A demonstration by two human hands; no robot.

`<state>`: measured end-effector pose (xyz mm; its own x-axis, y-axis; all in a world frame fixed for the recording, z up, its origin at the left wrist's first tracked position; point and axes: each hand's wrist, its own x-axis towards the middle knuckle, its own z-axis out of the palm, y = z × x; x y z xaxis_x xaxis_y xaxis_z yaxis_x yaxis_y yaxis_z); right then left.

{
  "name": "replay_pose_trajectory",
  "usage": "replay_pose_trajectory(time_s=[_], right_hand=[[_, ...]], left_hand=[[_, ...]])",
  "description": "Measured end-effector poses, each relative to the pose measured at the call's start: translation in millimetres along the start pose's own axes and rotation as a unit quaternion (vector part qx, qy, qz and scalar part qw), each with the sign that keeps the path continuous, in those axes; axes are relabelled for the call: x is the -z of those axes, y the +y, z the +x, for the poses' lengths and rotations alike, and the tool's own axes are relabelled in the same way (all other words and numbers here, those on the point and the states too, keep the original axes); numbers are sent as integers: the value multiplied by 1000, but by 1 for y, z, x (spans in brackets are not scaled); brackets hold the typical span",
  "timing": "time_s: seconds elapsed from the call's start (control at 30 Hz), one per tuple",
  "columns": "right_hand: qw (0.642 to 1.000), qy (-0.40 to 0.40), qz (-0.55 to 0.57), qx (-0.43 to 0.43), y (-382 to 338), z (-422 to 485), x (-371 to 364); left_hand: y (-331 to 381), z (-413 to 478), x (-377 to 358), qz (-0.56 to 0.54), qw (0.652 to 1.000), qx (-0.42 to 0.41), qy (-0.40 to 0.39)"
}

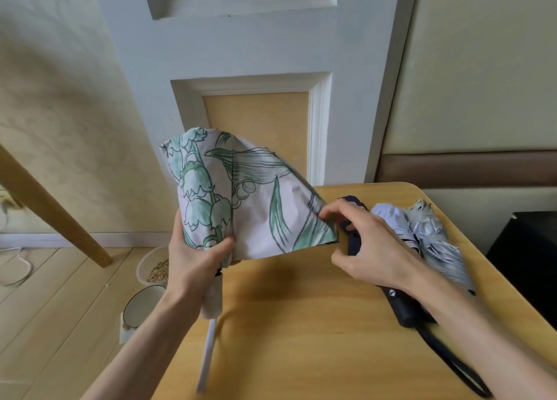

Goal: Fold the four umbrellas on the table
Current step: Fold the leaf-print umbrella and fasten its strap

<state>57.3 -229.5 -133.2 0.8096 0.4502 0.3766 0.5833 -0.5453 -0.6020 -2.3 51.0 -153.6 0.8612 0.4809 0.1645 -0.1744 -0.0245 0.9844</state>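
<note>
A pale umbrella with green flower print is held upright above the wooden table. My left hand grips its bunched canopy near the shaft, and a white strap hangs down below. My right hand pinches the right corner of a spread canopy panel. Behind my right hand lie a dark navy umbrella with a black handle and wrist loop, a light blue-grey umbrella and a silver-grey umbrella, all on the right side of the table.
A white bowl and a clear tub with grains stand on the floor left of the table. A wooden leg slants at the left. A black box sits off the table's right edge. A panelled wall is behind.
</note>
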Motion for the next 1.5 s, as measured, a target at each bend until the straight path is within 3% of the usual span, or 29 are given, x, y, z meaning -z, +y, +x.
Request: replay_pose_trajectory(time_s=[0.07,0.2,0.57,0.8,0.93,1.07,1.13,1.33,1.5], right_hand=[[997,-1,74,-13,0,4,7],[987,116,114,-1,-3,10,11],[992,-16,124,20,-7,13,2],[987,49,153,-10,-7,15,41],[989,9,143,-21,-5,16,35],[980,-98,162,-65,0,10,45],[980,-129,142,-46,6,7,48],[997,-5,78,-26,6,13,43],[995,19,76,58,-10,20,55]], left_hand=[[2,4,6,36,999,-19,-26],[9,7,14,89,990,-57,-95],[11,-9,7,121,969,-66,-206],[14,1,15,108,977,-64,-170],[14,0,13,110,975,-68,-178],[13,2,18,100,978,-48,-179],[13,3,20,91,977,-38,-189],[11,4,19,105,968,-36,-224],[7,6,15,108,971,-17,-212]])
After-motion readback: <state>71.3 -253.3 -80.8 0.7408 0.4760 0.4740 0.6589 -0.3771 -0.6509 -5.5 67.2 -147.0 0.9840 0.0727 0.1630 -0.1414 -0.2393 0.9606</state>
